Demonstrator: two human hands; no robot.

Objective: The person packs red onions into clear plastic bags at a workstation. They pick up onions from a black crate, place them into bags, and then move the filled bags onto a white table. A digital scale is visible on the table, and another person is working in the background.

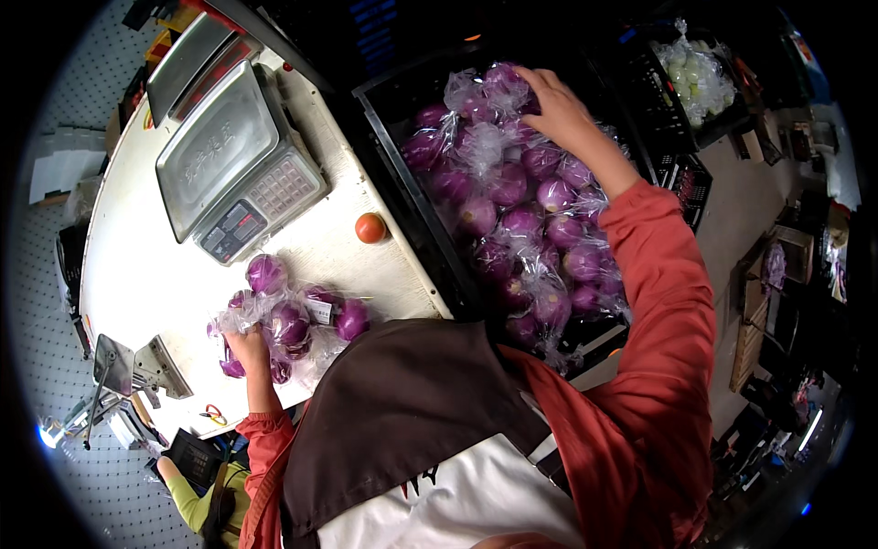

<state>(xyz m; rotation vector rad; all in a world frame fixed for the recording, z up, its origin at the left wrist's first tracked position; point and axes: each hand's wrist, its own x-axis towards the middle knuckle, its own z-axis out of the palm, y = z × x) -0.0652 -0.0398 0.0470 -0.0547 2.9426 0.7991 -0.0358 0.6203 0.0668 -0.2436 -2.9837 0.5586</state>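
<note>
On the white tabletop lies a clear plastic bag of red onions (pixel 290 322), with a label on it. My left hand (pixel 247 348) grips the gathered plastic at this bag's left side. My right hand (pixel 559 110) reaches over a black plastic crate (pixel 411 199) filled with several bagged red onions (pixel 511 182). Its thumb and fingers are spread about a bagged onion (pixel 505 81) at the crate's far end. Whether they grip it or only rest there is unclear, since the palm side is hidden.
A digital scale (pixel 219 151) with a metal pan stands on the table (pixel 123 261), another scale (pixel 188 65) behind it. A tomato (pixel 370 228) lies near the table edge. Bagged pale green produce (pixel 696 79) fills a crate at upper right. A person in a yellow-green sleeve (pixel 184 499) is at lower left.
</note>
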